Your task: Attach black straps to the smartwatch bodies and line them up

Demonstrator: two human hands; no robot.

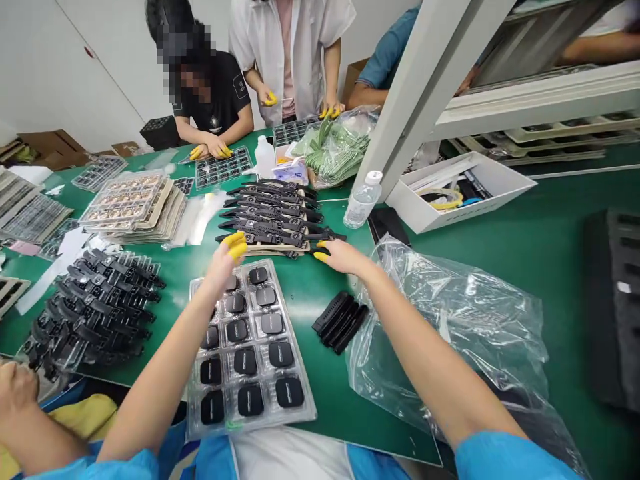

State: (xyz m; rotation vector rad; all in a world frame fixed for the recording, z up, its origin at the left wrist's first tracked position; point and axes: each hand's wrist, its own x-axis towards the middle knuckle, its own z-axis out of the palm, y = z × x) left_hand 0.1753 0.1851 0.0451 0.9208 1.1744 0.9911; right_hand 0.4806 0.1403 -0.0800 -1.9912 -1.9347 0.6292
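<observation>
My left hand (227,260), with yellow finger covers, reaches to the left end of a stack of black watches (273,223) on beige trays. Its fingers are stretched out and slightly apart, beside the front straps. At the stack's right end, my right hand (343,256) has its yellow-covered thumb and finger around a black watch strap (320,251). Below my hands lies a clear plastic tray (306,400) with rows of square black pieces in its pockets. My left forearm covers part of its left side. Several loose black straps (340,321) lie right of the tray.
A clear plastic bag (480,313) spreads under my right forearm. A bottle (363,200) and white box (465,193) stand behind it, near a grey post (415,87). Heaped black watches (95,307) and stacked trays (130,207) are left. Co-workers sit and stand across the table.
</observation>
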